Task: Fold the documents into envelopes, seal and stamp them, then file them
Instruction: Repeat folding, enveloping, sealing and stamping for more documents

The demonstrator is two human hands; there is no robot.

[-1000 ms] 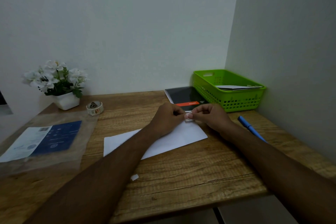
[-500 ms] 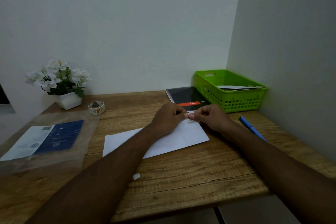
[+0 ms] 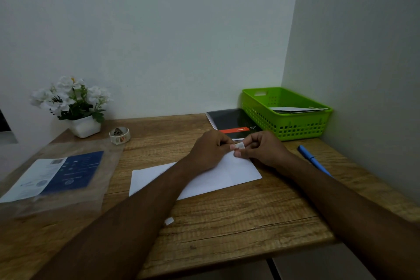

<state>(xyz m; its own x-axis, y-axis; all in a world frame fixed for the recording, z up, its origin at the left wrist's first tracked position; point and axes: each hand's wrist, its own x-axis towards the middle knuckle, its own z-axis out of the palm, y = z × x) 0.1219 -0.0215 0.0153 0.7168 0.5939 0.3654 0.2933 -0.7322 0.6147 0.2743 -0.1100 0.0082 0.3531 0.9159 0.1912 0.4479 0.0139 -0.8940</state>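
A white envelope (image 3: 236, 171) lies flat on the wooden desk (image 3: 227, 223), partly under my left forearm. Above its far right corner, my left hand (image 3: 208, 151) and my right hand (image 3: 264, 150) meet fingertip to fingertip, both pinching a small pale stamp sticker (image 3: 239, 145). The roll of stamp stickers (image 3: 119, 135) sits at the back left of the desk. A green plastic basket (image 3: 300, 128) stands at the back right against the wall with white envelopes (image 3: 297, 109) inside.
A dark notebook with a red band (image 3: 229, 122) lies beside the basket. A blue pen (image 3: 312, 160) rests at the right. A clear sleeve with a blue-and-white sheet (image 3: 56, 175) lies at the left. A white flowerpot (image 3: 78, 107) stands far left. A small paper scrap (image 3: 169, 220) lies near the front.
Both hands stay pinched together over the envelope's far right corner. The small sticker shows a little more between the fingertips; little else differs.
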